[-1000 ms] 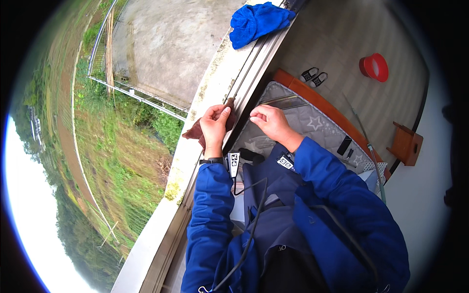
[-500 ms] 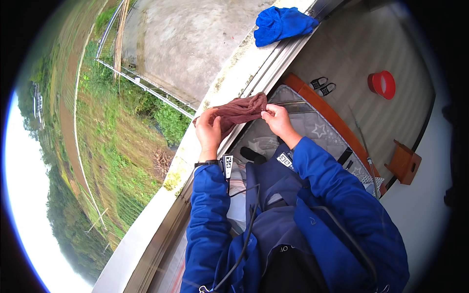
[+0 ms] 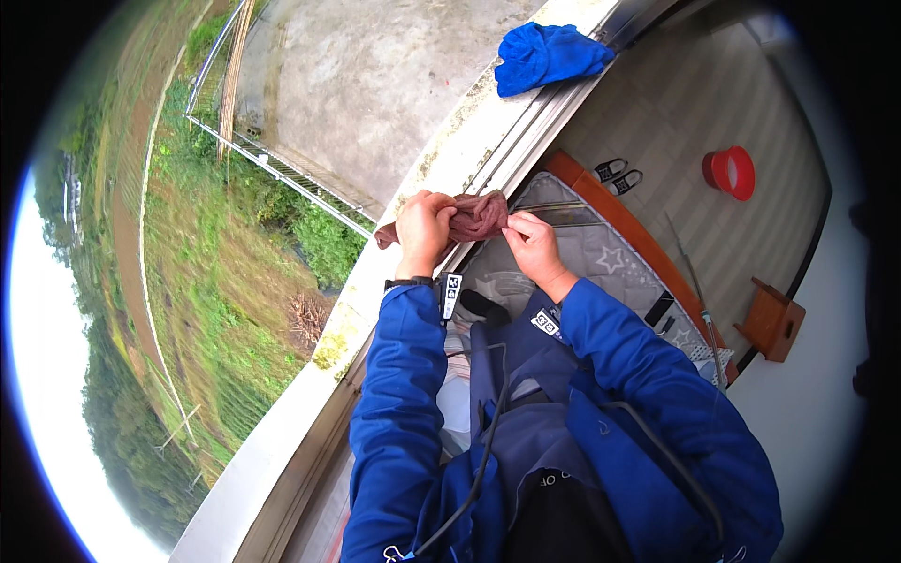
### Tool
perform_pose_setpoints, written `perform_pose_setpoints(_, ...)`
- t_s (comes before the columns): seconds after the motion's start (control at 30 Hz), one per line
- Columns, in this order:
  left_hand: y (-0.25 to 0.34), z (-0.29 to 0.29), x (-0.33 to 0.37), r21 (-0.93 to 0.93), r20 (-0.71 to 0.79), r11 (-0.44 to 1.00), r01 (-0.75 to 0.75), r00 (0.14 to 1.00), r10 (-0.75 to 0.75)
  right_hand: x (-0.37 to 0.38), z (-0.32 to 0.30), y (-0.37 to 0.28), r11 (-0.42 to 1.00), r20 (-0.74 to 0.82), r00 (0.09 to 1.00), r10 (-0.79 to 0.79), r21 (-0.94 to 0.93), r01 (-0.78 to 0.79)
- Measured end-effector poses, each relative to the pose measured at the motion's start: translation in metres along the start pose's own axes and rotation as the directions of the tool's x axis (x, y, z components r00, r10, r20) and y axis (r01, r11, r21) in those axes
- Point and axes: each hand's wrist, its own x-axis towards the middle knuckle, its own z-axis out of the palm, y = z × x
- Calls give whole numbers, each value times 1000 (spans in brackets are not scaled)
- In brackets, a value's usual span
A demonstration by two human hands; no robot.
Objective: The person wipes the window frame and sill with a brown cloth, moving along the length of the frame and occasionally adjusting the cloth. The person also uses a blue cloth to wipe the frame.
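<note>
A brownish-red cloth (image 3: 479,216) is bunched between my two hands, above the window sill and its metal track. My left hand (image 3: 424,230) is wrapped around the cloth's left part, and a loose end pokes out beyond it over the sill. With fingers pinched together, my right hand (image 3: 533,246) grips the cloth's right edge. Farther up along the sill (image 3: 460,131), a crumpled blue cloth (image 3: 549,58) lies across its edge and the track, apart from both hands.
Left of the sill is an open drop to a concrete yard (image 3: 357,84) and green fields (image 3: 216,310). Inside, a grey star-patterned mattress (image 3: 601,253) sits in an orange-brown bed frame (image 3: 638,235). Shoes (image 3: 619,176), a red bucket (image 3: 730,173) and a wooden stool (image 3: 771,321) stand on the floor.
My left hand has shifted right and closed more fully over the brownish-red cloth, which is now gathered into a shorter bunch. My right hand still pinches its right edge, slightly lower.
</note>
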Motion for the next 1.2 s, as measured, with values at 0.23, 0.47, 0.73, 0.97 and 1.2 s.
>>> perform_pose_setpoints(0.23, -1, -80, -68, -572, -437, 801, -175, 892, -117, -10, 28, -59, 986, 227, 963, -146, 110, 124)
perform_pose_setpoints(0.47, 12, -172, -126, -508, -682, 788, -348, 722, -121, 3, 29, -80, 984, 253, 957, -144, 141, 111)
perform_pose_setpoints(0.73, 18, -228, -167, -487, -760, 758, -434, 638, -123, -1, 13, -70, 989, 271, 956, -113, 122, 82)
perform_pose_setpoints(0.97, 22, -121, -101, -668, -14, 744, -11, 1000, 2, -10, 8, -52, 954, 372, 927, 45, 258, -150)
perform_pose_setpoints(1.2, 19, -5, -65, -853, 271, 449, 265, 961, -54, 5, 4, -18, 910, 336, 922, 193, 289, -296)
